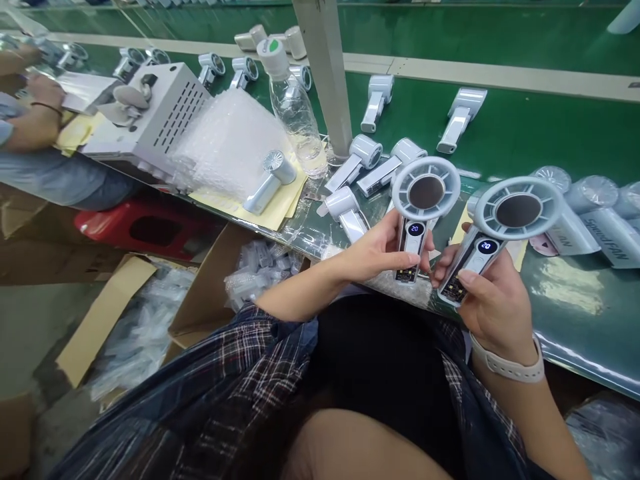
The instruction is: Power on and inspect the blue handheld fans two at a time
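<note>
My left hand [376,250] grips the handle of a white handheld fan [424,200], held upright over the table edge. Its round head faces me and a small lit display on the handle reads 20. My right hand [493,303], with a white watch band at the wrist, holds a second white fan [510,217] of the same kind, tilted to the right. That fan's display also reads 20. Both fans sit side by side, a little apart, above my lap.
Several more white fans [370,163] lie on the green table [500,133], some bagged fans [595,217] at right. A water bottle [295,113], a grey post [325,73], bubble wrap [230,143] and a white metal box [165,113] stand at left. A co-worker's arm [30,127] rests at far left. Cardboard boxes [210,287] sit on the floor.
</note>
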`<state>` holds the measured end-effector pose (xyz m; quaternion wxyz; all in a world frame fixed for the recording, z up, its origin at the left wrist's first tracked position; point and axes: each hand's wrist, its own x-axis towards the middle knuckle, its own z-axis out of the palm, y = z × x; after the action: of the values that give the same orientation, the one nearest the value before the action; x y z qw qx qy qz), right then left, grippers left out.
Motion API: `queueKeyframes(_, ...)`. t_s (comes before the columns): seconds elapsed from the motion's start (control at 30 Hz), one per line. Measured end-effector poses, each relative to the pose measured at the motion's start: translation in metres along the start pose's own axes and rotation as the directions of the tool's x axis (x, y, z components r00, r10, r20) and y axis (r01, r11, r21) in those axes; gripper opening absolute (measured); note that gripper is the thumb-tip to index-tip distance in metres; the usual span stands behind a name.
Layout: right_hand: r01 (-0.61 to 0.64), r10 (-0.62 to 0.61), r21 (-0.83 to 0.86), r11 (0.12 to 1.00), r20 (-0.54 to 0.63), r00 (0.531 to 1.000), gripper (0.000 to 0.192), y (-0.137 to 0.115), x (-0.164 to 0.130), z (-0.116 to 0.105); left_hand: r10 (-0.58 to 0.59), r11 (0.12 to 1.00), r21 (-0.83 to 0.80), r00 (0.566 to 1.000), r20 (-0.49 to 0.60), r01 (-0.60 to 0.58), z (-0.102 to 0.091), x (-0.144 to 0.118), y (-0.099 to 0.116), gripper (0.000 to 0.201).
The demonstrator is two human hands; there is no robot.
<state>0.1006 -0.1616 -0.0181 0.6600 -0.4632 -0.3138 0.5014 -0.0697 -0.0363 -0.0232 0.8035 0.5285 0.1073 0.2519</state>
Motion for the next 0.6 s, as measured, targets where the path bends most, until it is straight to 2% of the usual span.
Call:
queueKeyframes(0.07,-0.01,0.01,0.011,1.0,-0.026,1.0,0.045,0.001,0.0,0.0,-0.002,1.0,-0.012,0.999,-0.043,0.002,0.001,0.003,-0.002,0.059)
queueKeyframes(0.23,-0.036,0.041,0.062,0.997,-0.093,0.995,0.033,0.003,-0.001,0.001,-0.003,0.998,-0.056,0.986,-0.165,-0.007,0.0,0.008,-0.009,0.06)
queueKeyframes(0.4,-0.046,0.05,0.054,0.997,-0.076,0.996,0.044,-0.001,-0.003,0.002,-0.015,1.0,0.004,0.997,-0.073,0.015,-0.005,0.005,-0.006,0.069)
queueKeyframes(0.6,-0.014,0.018,0.04,0.999,-0.095,0.995,0.042,0.0,0.002,0.003,0.063,0.995,0.088,0.995,-0.078,-0.056,-0.012,0.004,-0.007,0.064)
